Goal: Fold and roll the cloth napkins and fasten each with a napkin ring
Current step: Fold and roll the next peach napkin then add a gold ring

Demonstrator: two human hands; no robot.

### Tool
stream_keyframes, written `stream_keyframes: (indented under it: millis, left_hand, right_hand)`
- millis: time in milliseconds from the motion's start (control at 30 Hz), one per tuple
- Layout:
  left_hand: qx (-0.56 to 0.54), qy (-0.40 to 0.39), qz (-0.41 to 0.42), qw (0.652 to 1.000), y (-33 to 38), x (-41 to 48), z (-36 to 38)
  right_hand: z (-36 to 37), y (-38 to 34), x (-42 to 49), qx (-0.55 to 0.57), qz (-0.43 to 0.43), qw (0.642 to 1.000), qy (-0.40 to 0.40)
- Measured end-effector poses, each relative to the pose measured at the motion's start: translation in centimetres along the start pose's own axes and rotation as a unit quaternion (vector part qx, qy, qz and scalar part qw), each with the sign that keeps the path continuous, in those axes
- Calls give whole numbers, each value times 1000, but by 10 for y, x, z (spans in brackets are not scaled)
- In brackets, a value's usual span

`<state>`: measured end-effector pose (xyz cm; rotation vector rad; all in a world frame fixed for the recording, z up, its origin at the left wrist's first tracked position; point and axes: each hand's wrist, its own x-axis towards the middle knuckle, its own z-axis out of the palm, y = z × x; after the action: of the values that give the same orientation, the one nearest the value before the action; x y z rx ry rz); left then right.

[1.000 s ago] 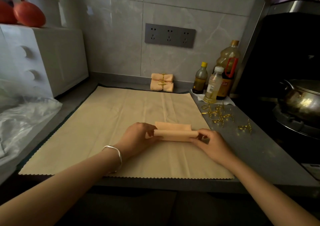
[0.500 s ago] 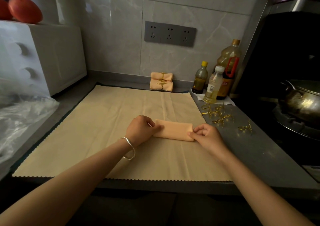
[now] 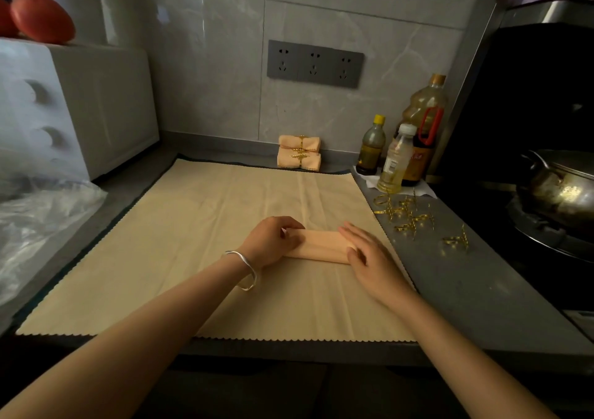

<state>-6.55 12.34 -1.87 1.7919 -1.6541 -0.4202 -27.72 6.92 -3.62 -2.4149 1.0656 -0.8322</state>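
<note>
A person's two hands work a peach cloth napkin (image 3: 316, 246) folded into a flat, narrow band at the centre of the frame, lying on a large beige cloth (image 3: 180, 245) spread over the grey tabletop (image 3: 450, 283). The left hand (image 3: 271, 242), a silver bracelet (image 3: 246, 269) on its wrist, curls over the band's left end, its grip pinching the fabric there. The right hand (image 3: 369, 253) lies flat on the band's right end, fingers spread and pressing down, closed on nothing.

At the upper centre, against the tiled wall below a grey socket strip (image 3: 315, 63), two finished napkin rolls (image 3: 299, 156) sit stacked, each bound by a gold ring. A scatter of loose gold napkin rings (image 3: 408, 214) lies on the bare tabletop right of the beige cloth, well apart from both hands. Behind them stand three bottles (image 3: 401, 148) of oil and sauce. A metal pot (image 3: 562, 187) sits on the stove at the right edge; a white appliance (image 3: 74, 110) and crumpled clear plastic (image 3: 41, 222) fill the left side.
</note>
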Motion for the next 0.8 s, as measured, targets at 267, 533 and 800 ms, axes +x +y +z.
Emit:
stream_keyframes:
  millis: [267, 533, 800]
  left_hand:
    - [125, 45, 120, 984, 5, 4, -1]
    - [288, -64, 197, 935, 13, -14, -2]
    - [389, -72, 257, 882, 20, -7, -7]
  right_hand:
    - [5, 1, 3, -72, 32, 995, -53]
    - [5, 3, 3, -66, 27, 997, -39]
    - [-7, -9, -10, -79, -80, 994, 12]
